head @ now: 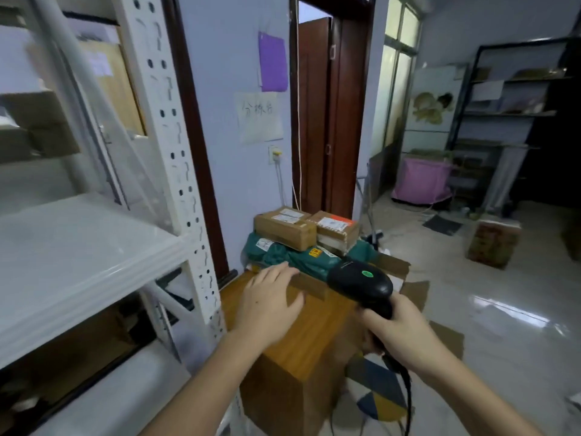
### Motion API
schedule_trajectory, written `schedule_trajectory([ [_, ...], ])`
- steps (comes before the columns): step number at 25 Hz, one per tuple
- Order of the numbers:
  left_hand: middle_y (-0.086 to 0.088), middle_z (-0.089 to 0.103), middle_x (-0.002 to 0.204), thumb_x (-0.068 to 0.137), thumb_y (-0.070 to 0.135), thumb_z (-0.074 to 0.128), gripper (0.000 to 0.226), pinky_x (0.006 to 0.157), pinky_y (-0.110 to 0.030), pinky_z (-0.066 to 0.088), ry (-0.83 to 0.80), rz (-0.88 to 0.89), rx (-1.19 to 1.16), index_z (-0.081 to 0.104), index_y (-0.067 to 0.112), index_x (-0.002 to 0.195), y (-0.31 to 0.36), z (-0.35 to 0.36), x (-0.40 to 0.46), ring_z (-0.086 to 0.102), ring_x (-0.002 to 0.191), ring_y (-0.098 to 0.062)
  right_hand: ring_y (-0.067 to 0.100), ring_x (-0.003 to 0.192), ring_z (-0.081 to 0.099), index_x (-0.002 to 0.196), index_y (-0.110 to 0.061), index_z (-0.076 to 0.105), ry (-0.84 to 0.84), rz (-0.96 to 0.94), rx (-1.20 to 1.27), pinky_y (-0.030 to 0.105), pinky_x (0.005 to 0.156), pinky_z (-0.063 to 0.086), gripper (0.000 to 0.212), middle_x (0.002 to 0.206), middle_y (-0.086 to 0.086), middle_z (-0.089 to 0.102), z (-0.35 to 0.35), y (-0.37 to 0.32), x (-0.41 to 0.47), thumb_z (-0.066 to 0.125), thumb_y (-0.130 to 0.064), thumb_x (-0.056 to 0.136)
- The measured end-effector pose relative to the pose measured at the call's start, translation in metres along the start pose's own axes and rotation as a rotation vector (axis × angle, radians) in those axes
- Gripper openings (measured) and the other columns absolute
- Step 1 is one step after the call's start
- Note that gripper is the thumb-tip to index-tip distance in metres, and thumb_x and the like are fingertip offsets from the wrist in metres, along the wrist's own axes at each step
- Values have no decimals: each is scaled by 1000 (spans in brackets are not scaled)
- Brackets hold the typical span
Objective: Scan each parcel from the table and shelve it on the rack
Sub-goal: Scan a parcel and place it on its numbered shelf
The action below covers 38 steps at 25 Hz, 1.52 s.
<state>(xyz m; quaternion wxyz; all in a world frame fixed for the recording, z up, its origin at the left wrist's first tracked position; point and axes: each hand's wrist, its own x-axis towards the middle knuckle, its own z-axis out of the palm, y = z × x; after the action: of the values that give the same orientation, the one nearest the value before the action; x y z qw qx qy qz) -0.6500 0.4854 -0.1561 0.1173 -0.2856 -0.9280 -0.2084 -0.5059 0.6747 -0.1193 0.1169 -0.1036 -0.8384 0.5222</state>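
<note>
While the right hand [397, 325] grips the handle of a black barcode scanner [361, 280], its fingers wrapped round the grip, the scanner's head points away from the person toward the pile of parcels. The left hand [270, 297] lies flat with its fingers [283, 270] straight and slightly spread, resting on the near edge of a cardboard flap [309, 284] over the wooden tabletop [301, 338]. Just beyond those fingertips lies a green plastic mailer [283, 254], and on top of it sit two brown cardboard parcels side by side: the left box [284, 228] and the right box [336, 229], each with a white label on its top face. The scanner's cable [407, 394] hangs down below the right wrist. To the left of the left hand stands the white metal rack [176, 158], its nearest shelf [78, 247] bare and pale, with blurred cartons on the shelves higher up.
</note>
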Motion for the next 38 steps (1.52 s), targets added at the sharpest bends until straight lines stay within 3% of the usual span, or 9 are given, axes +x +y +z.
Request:
schedule_trajectory([
  [6, 10, 37, 164, 103, 59, 46, 57, 125, -41, 29, -192, -109, -10, 41, 34, 155, 17, 104, 76, 32, 152, -14, 16, 50, 59, 96, -17, 58, 22, 110, -14, 24, 46, 47, 11, 62, 11, 61, -63, 68, 54, 62, -7, 91],
  [10, 10, 46, 157, 102, 58, 47, 55, 116, -41, 40, -264, -164, -34, 45, 33, 151, 10, 150, 106, 42, 143, -16, 17, 51, 58, 96, -10, 59, -16, 139, -34, 32, 53, 46, 7, 60, 9, 61, -70, 101, 97, 62, -8, 90],
  [17, 9, 49, 154, 102, 54, 53, 55, 113, -41, 43, -327, -312, -146, 45, 32, 151, -21, 198, 175, 45, 140, -19, 17, 47, 56, 94, -16, 59, -111, 187, -3, 32, 51, 47, 13, 53, 6, 58, -58, 133, 198, 61, -4, 89],
  [20, 8, 51, 152, 101, 54, 54, 54, 109, -39, 46, -328, -364, -178, 46, 32, 150, -44, 216, 213, 47, 138, -19, 20, 50, 60, 94, -15, 61, -120, 201, -5, 39, 55, 50, 11, 53, 3, 60, -44, 141, 245, 63, -7, 87],
  [24, 5, 57, 145, 99, 53, 58, 51, 99, -35, 50, -329, -503, -344, 50, 30, 144, -81, 245, 268, 56, 129, -18, 19, 48, 60, 91, -18, 60, -147, 225, -1, 35, 52, 51, 9, 52, 3, 61, -27, 148, 309, 64, -11, 88],
  [26, 2, 59, 143, 99, 52, 60, 52, 101, -37, 50, -311, -584, -456, 51, 26, 144, -95, 256, 288, 58, 127, -19, 18, 45, 60, 88, -16, 59, -160, 217, -2, 35, 52, 51, 9, 50, 4, 60, -21, 148, 331, 63, -8, 89],
  [32, -3, 56, 146, 97, 58, 61, 66, 100, -37, 49, -272, -748, -566, 43, 21, 149, -129, 287, 355, 58, 127, -22, 18, 47, 60, 96, -16, 60, -216, 246, 39, 27, 49, 50, 8, 56, 7, 60, -9, 155, 405, 66, -14, 93],
  [38, -13, 37, 160, 87, 76, 61, 101, 118, -52, 34, -240, -1152, -896, 21, 18, 161, -149, 311, 432, 40, 145, -36, 11, 44, 56, 109, -24, 58, -298, 357, 136, 19, 46, 47, 21, 62, 9, 56, -1, 176, 467, 66, -13, 94],
])
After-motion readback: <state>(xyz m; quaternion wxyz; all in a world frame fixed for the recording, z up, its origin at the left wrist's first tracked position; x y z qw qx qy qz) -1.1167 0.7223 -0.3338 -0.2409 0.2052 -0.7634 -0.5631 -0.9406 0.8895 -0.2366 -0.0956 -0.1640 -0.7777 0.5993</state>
